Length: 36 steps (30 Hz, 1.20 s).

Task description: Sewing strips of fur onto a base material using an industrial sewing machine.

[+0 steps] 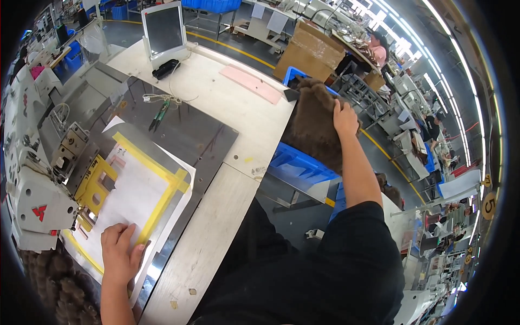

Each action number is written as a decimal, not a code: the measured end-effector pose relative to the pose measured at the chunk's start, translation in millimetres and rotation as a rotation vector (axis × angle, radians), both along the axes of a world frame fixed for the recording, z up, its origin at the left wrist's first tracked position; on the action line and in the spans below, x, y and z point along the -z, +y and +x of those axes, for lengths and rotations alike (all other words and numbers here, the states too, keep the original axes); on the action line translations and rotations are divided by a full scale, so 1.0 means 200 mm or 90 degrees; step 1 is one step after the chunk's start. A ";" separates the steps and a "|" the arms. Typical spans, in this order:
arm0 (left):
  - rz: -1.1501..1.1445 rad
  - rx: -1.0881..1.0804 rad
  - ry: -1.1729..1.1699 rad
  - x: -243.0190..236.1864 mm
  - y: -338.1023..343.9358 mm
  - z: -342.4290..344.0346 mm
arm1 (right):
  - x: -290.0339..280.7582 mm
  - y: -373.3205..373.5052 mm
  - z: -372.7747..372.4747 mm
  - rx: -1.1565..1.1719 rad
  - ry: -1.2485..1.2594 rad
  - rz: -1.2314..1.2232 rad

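Observation:
My left hand [120,250] lies on a white sheet [132,197] bordered with yellow tape, its fingers slightly bent and apart, holding nothing. The sheet sits on the metal bed of a sewing machine [46,200], next to a yellow plate [98,187] with cut-outs under the machine head. Out to the right, my right hand [345,116] grips a brown fur piece [317,122] along its right side; its fingertips partly sink into the pile. That fur lies over a blue crate [303,162] beside the table.
Green-handled snips [158,116] and loose cord lie on the dark metal plate. A screen [163,30] stands at the table's far edge, with a pink strip [251,84] to its right. More brown fur [54,284] is at lower left. A cardboard box [309,51] stands behind the crate; people work farther off.

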<state>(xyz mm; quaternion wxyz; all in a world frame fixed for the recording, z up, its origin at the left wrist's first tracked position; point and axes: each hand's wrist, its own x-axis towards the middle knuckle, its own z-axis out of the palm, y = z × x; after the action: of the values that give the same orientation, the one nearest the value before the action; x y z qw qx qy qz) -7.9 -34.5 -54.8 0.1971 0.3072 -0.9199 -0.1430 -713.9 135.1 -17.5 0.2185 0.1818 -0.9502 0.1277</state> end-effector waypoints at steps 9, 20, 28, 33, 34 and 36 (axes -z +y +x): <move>-0.016 -0.006 0.004 -0.02 -0.03 -0.03 | -0.03 -0.09 0.01 0.075 -0.111 0.219; -0.053 -0.087 -0.176 -0.09 0.11 0.05 | 0.04 -0.67 0.66 -0.763 0.001 0.009; -0.145 -0.715 -0.112 -0.26 0.63 0.96 | 0.24 -0.95 1.35 -1.053 -0.254 0.018; -0.137 -1.276 -0.072 -0.28 1.39 1.57 | 0.39 -1.00 1.46 -1.071 -0.397 -0.009; -0.104 -1.354 -0.050 -0.18 1.59 1.71 | 0.31 -0.99 1.52 -1.078 -0.386 0.003; -0.031 -1.441 -0.109 -0.06 1.94 1.79 | 0.32 -1.02 1.54 -1.087 -0.309 0.107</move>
<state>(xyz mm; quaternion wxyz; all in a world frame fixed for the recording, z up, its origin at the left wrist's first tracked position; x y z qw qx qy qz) 350.0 354.1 -43.6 0.1554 0.9671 -0.1270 0.1565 -406.3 -68.2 -80.9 -0.1724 0.8112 -0.5171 0.2117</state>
